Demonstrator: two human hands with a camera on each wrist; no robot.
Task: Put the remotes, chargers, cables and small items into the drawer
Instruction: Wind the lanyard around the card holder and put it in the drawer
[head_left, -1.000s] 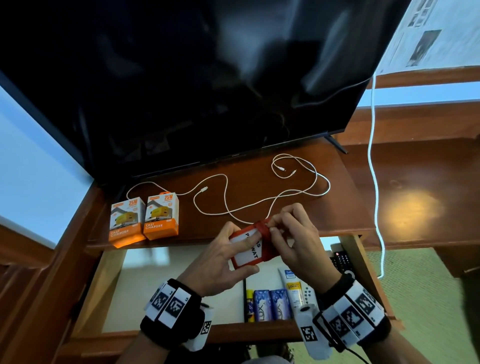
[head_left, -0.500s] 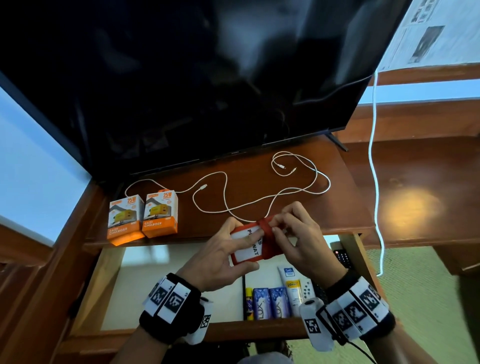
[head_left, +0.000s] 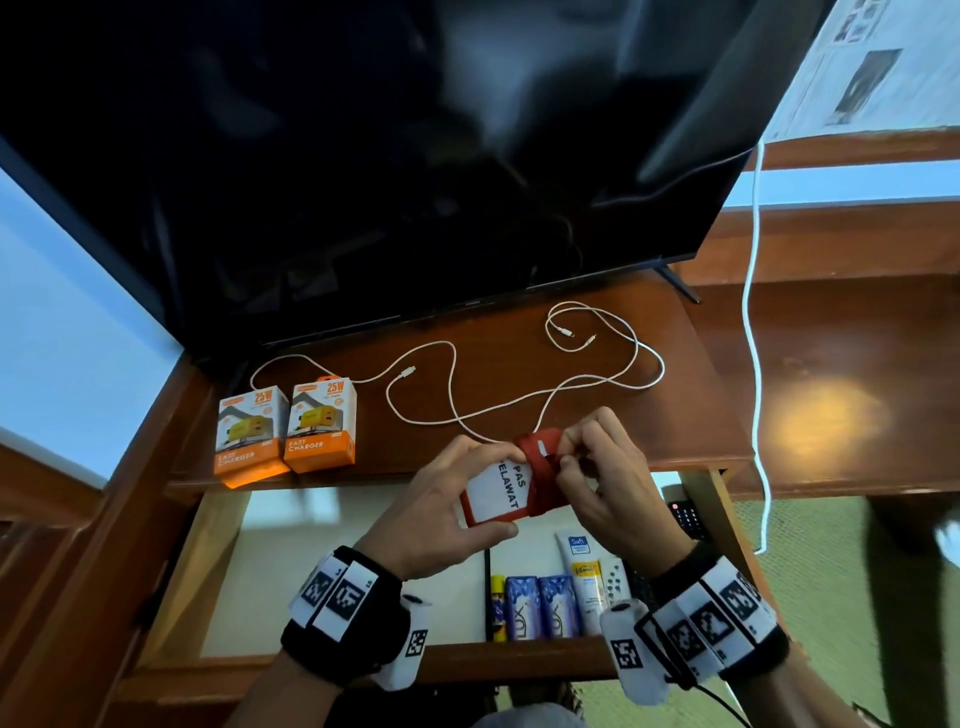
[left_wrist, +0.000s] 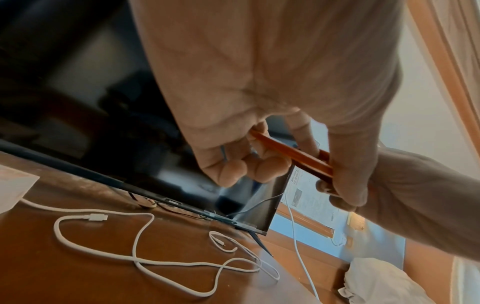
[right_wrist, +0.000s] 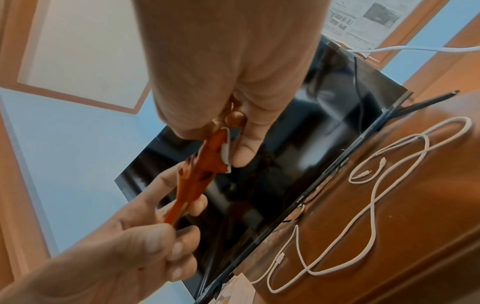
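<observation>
A red badge holder (head_left: 496, 493) with a white label hangs over the back edge of the open drawer (head_left: 311, 561). My left hand (head_left: 485, 491) grips its lower part between thumb and fingers. My right hand (head_left: 566, 457) pinches the red strap (head_left: 537, 449) wound round its top. The wrist views show the badge holder (left_wrist: 293, 154) edge-on, with the strap (right_wrist: 207, 164) held by my right hand (right_wrist: 233, 148). Two orange charger boxes (head_left: 285, 428) and loose white cables (head_left: 519, 395) lie on the tabletop. A black remote (head_left: 685, 514) lies at the drawer's right side.
A large dark TV (head_left: 415, 156) stands at the back of the wooden tabletop (head_left: 675, 426). Tubes and blue packs (head_left: 550, 603) lie in the drawer's front right; its left half shows bare floor. Another white cable (head_left: 753, 312) hangs down on the right.
My right fingers have shifted slightly on the strap at the badge holder's top. Both hands stay in about the same place above the drawer.
</observation>
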